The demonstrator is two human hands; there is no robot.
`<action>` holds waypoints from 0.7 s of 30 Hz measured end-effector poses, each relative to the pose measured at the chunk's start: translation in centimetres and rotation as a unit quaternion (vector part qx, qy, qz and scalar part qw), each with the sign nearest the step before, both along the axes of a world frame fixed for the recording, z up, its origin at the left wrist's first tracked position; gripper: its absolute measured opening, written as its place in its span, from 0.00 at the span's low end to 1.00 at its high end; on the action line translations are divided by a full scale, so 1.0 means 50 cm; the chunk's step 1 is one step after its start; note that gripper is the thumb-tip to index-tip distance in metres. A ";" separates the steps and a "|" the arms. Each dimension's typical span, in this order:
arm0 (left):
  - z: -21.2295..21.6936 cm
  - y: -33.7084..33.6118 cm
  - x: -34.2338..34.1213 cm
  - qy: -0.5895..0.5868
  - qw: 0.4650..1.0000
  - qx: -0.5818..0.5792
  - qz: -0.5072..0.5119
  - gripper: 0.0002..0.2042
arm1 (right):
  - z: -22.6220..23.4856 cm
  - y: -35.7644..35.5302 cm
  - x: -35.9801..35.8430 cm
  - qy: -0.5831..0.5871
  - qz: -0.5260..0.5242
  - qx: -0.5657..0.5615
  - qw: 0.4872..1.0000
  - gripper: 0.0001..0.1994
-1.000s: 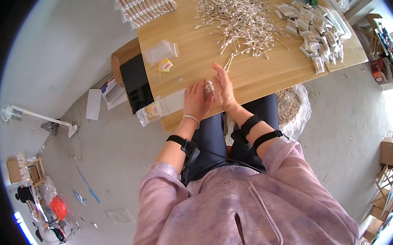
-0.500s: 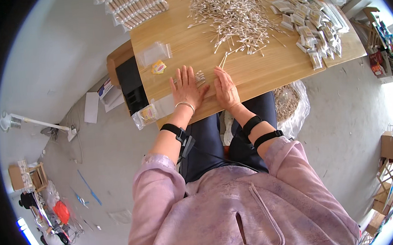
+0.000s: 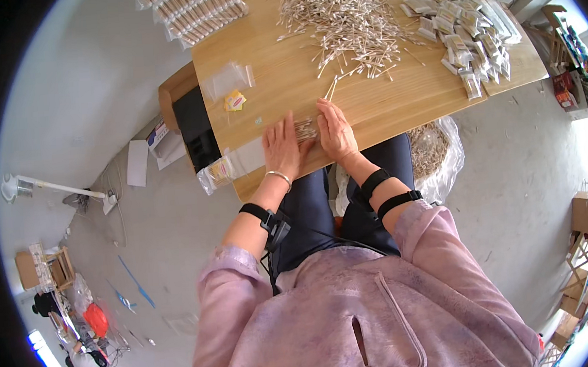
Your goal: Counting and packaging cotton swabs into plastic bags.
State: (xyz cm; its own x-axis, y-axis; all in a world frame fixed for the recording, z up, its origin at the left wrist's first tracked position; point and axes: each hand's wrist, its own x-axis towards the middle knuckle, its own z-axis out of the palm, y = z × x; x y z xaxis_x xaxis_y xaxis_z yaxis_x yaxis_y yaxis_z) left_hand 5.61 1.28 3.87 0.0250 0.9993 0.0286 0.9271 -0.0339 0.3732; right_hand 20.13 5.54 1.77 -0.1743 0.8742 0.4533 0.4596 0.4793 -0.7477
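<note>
Between my hands at the table's front edge lies a small row of cotton swabs [image 3: 306, 129]. My left hand [image 3: 280, 145] curls round its left end, fingers together and thumb on the near side. Closed beside its right end is my right hand [image 3: 337, 134], with a few loose cotton swabs [image 3: 330, 87] sticking out at its fingertips. The palm side of both hands is hidden. Left of my left hand are a clear plastic strip [image 3: 248, 155] and a bagged pack with a yellow label [image 3: 219, 169].
A big heap of loose swabs [image 3: 344, 20] covers the table's far middle. Filled small packs [image 3: 464, 38] pile up at right; bagged rows of swabs [image 3: 193, 12] lie far left. Empty clear bags [image 3: 227, 81] and yellow cards [image 3: 234, 101] sit nearer. A swab-filled plastic bag [image 3: 435, 156] stands below the edge.
My left hand has gone from lying flat with spread fingers to curling round the swabs. The row now sits slightly nearer and further right, against my right hand, which has barely moved.
</note>
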 end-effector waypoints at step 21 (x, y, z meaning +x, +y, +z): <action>-0.069 -0.020 -0.079 -0.336 0.905 0.241 0.095 0.19 | 0.025 -0.072 -0.075 -0.402 0.131 0.039 0.905 0.37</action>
